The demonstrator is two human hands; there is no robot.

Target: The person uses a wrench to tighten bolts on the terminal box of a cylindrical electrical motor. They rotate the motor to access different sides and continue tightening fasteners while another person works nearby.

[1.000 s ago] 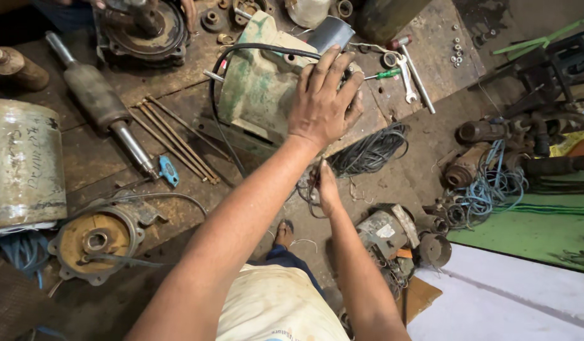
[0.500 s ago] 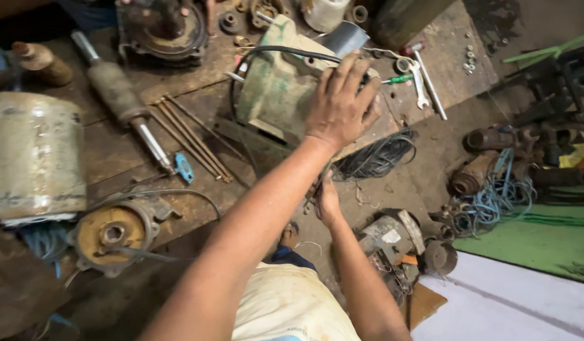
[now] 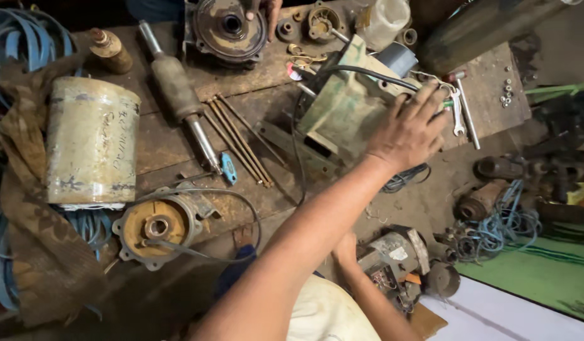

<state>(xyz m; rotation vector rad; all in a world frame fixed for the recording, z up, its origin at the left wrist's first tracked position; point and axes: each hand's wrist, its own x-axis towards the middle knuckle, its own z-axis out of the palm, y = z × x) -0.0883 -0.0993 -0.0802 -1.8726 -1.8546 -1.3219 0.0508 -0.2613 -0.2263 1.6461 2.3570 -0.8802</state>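
The left hand [image 3: 407,129] lies spread and flat on the green motor housing [image 3: 345,107], whose long axis slants toward the bench's [image 3: 487,76] far right. The right hand [image 3: 345,247] hangs below the bench edge; I cannot tell its grip.

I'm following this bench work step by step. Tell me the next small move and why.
Probably close the left hand around the pale green motor housing to steady it: the palm lies flat on it, fingers spread, and a black cable loops over it.
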